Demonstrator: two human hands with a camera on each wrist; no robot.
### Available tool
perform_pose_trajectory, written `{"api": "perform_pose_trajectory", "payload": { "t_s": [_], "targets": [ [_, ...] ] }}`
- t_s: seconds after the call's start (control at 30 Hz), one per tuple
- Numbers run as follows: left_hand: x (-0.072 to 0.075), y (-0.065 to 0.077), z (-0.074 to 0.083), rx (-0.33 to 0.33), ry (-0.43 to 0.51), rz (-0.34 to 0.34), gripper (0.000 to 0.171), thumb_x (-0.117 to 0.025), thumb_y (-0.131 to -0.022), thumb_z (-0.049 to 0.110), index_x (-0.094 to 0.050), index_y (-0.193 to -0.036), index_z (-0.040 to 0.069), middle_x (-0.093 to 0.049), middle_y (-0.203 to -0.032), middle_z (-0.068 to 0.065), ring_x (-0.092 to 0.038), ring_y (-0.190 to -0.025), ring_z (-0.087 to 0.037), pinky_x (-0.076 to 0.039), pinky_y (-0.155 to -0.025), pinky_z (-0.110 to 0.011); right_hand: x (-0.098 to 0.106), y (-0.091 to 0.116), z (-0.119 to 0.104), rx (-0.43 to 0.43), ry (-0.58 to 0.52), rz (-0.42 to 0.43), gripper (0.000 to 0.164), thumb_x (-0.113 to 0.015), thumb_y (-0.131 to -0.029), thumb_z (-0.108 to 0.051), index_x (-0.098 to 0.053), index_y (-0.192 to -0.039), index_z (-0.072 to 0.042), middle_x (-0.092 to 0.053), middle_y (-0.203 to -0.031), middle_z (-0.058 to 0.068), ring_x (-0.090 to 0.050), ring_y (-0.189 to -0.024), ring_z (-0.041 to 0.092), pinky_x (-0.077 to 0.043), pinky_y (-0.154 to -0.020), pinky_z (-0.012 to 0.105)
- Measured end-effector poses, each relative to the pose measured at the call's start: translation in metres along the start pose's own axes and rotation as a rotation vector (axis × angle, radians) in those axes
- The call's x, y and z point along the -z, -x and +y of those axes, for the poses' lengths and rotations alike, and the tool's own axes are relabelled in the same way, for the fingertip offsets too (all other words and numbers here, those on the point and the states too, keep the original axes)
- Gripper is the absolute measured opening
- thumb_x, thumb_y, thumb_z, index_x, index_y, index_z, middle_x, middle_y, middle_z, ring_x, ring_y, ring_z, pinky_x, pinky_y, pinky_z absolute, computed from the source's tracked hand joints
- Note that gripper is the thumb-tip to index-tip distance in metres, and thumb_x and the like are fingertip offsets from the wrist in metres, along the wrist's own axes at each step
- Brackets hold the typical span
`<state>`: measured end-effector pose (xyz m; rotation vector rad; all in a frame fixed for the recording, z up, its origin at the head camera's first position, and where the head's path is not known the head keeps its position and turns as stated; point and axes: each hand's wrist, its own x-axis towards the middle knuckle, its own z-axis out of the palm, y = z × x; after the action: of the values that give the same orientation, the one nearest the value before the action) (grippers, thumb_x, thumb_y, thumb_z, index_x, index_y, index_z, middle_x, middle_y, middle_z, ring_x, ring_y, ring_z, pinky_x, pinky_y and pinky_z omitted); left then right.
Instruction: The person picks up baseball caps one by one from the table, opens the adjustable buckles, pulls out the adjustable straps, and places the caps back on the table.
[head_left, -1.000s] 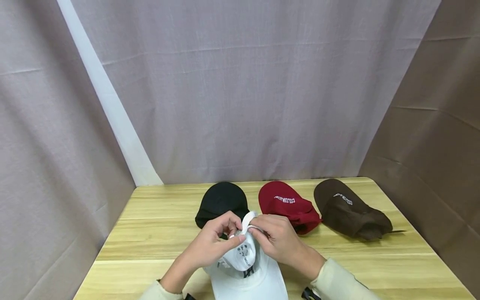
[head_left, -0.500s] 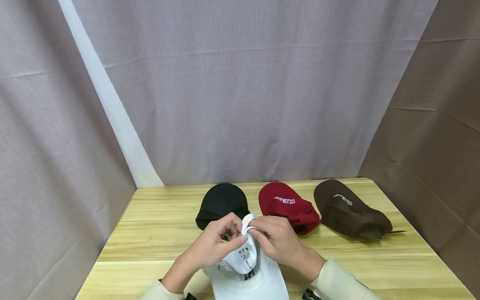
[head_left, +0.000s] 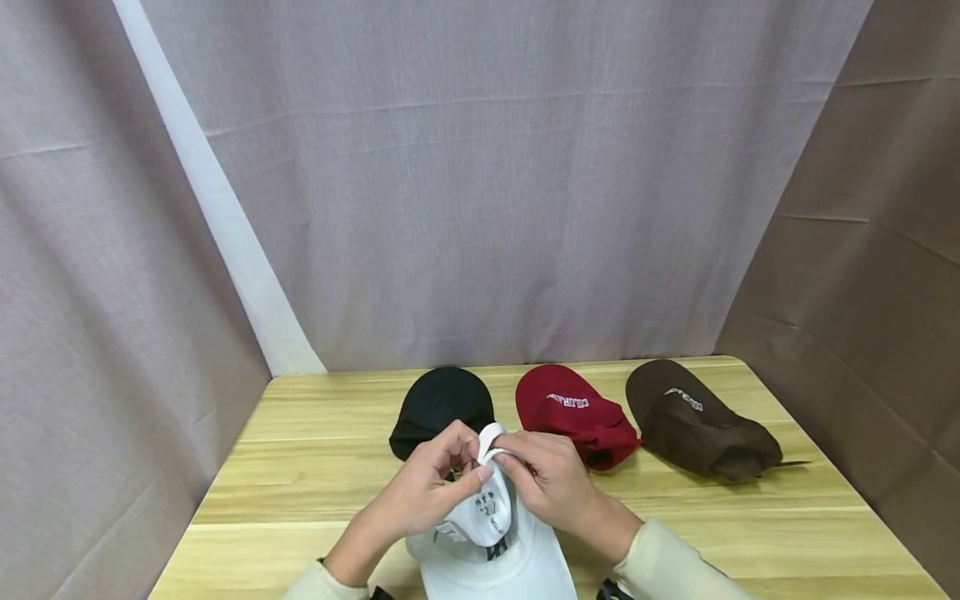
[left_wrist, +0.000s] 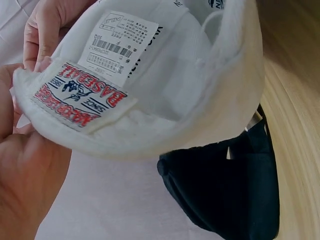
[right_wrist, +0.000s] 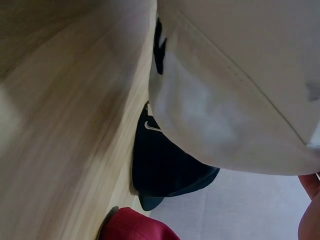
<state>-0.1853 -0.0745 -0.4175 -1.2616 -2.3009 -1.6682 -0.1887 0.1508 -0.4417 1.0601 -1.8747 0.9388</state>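
A white baseball cap (head_left: 495,579) with a dark logo is at the table's front, brim toward me. My left hand (head_left: 429,490) pinches the cap's back edge between thumb and fingers. From the other side my right hand (head_left: 558,483) pinches the white strap (head_left: 491,435), which bends up in a loop between the hands. The left wrist view looks inside the cap, onto a red and blue woven label (left_wrist: 80,95) and a paper care tag (left_wrist: 120,47). The strap's fastening is hidden by my fingers. In the right wrist view the crown covers most of my right hand.
Behind my hands a black cap (head_left: 446,404), a red cap (head_left: 570,408) and a dark brown cap (head_left: 697,421) lie in a row at the back of the wooden table (head_left: 300,450). A grey curtain (head_left: 487,208) hangs beyond the table's back edge.
Both hands keep their pinch on the white cap with almost no movement. The whole view shifts very slightly; the other caps stay where they were.
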Motion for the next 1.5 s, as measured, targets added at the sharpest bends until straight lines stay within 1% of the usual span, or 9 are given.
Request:
{"api": "perform_pose_trajectory", "payload": {
  "t_s": [0.3, 0.5, 0.57, 0.77, 0.93, 1.07, 1.2, 1.3, 1.5],
  "targets": [
    [-0.002, -0.001, -0.001, -0.024, 0.049, 0.002, 0.019, -0.069, -0.102, 0.005, -0.050, -0.102, 0.009, -0.054, -0.086, -0.008, -0.052, -0.077, 0.002, -0.046, -0.066, -0.017, -0.007, 0.000, -0.002, 0.018, 0.008, 0.063, 0.015, -0.065, -0.106, -0.018, -0.077, -0.107, -0.010, -0.080, -0.089, 0.003, -0.068, -0.070, 0.009, -0.058, -0.069, 0.021],
    [-0.002, -0.002, -0.003, -0.050, 0.081, -0.027, 0.020, -0.066, -0.102, 0.003, -0.047, -0.102, 0.008, -0.055, -0.089, -0.011, -0.055, -0.079, 0.001, -0.052, -0.066, -0.021, -0.011, 0.002, -0.004, 0.004, -0.015, 0.074, 0.009, -0.068, -0.103, -0.011, -0.076, -0.106, -0.008, -0.080, -0.092, 0.005, -0.072, -0.075, 0.012, -0.062, -0.076, 0.023],
    [-0.002, -0.001, -0.003, -0.033, 0.087, -0.037, 0.020, -0.066, -0.102, 0.003, -0.047, -0.101, 0.007, -0.056, -0.090, -0.011, -0.057, -0.079, 0.001, -0.053, -0.067, -0.022, -0.013, 0.004, -0.005, -0.016, -0.024, 0.069, 0.008, -0.071, -0.100, -0.006, -0.076, -0.106, -0.008, -0.080, -0.092, 0.006, -0.072, -0.075, 0.012, -0.063, -0.077, 0.022],
    [-0.001, 0.000, -0.003, 0.058, 0.121, -0.056, 0.021, -0.069, -0.101, 0.004, -0.049, -0.099, 0.010, -0.055, -0.090, -0.011, -0.058, -0.077, 0.000, -0.049, -0.068, -0.016, -0.016, 0.008, -0.009, -0.064, -0.060, 0.076, 0.021, -0.077, -0.090, 0.005, -0.075, -0.107, -0.007, -0.078, -0.087, 0.006, -0.068, -0.068, 0.010, -0.060, -0.069, 0.018],
    [0.000, 0.000, -0.006, 0.022, 0.155, -0.056, 0.019, -0.070, -0.100, 0.002, -0.052, -0.098, 0.008, -0.053, -0.089, -0.014, -0.058, -0.077, 0.001, -0.051, -0.067, -0.016, -0.018, 0.009, -0.012, -0.079, -0.080, 0.112, 0.022, -0.077, -0.089, 0.007, -0.076, -0.107, -0.005, -0.078, -0.087, 0.011, -0.069, -0.069, 0.011, -0.061, -0.069, 0.018],
    [0.001, -0.001, -0.010, -0.041, 0.190, -0.053, 0.018, -0.067, -0.101, -0.001, -0.051, -0.098, 0.005, -0.049, -0.084, -0.014, -0.052, -0.074, 0.004, -0.047, -0.063, -0.016, -0.019, 0.011, -0.014, -0.142, -0.090, 0.131, 0.027, -0.078, -0.085, 0.011, -0.077, -0.107, -0.005, -0.079, -0.089, 0.012, -0.071, -0.072, 0.011, -0.061, -0.072, 0.017],
    [0.000, -0.002, -0.013, -0.085, 0.205, -0.018, 0.018, -0.065, -0.100, -0.006, -0.051, -0.096, 0.005, -0.047, -0.082, -0.014, -0.048, -0.072, 0.005, -0.043, -0.059, -0.015, -0.021, 0.013, -0.015, -0.286, -0.134, 0.165, 0.026, -0.075, -0.088, 0.014, -0.078, -0.105, -0.005, -0.081, -0.092, 0.013, -0.071, -0.081, 0.000, -0.061, -0.076, 0.015],
    [0.000, -0.002, -0.014, -0.091, 0.210, 0.005, 0.018, -0.064, -0.101, -0.006, -0.051, -0.095, 0.004, -0.051, -0.085, -0.017, -0.052, -0.075, 0.005, -0.046, -0.060, -0.016, -0.022, 0.015, -0.016, -0.363, -0.174, 0.191, 0.024, -0.073, -0.090, 0.014, -0.079, -0.104, -0.005, -0.081, -0.092, 0.015, -0.069, -0.086, -0.009, -0.060, -0.075, 0.013],
    [-0.001, -0.002, -0.014, -0.061, 0.315, 0.002, 0.021, -0.066, -0.100, -0.007, -0.045, -0.101, -0.003, -0.062, -0.089, -0.031, -0.067, -0.083, 0.000, -0.056, -0.067, -0.019, -0.019, 0.016, -0.014, -0.338, -0.171, 0.175, 0.026, -0.073, -0.089, 0.014, -0.078, -0.105, -0.006, -0.081, -0.093, 0.014, -0.070, -0.087, -0.007, -0.060, -0.077, 0.013]
  ]
}}
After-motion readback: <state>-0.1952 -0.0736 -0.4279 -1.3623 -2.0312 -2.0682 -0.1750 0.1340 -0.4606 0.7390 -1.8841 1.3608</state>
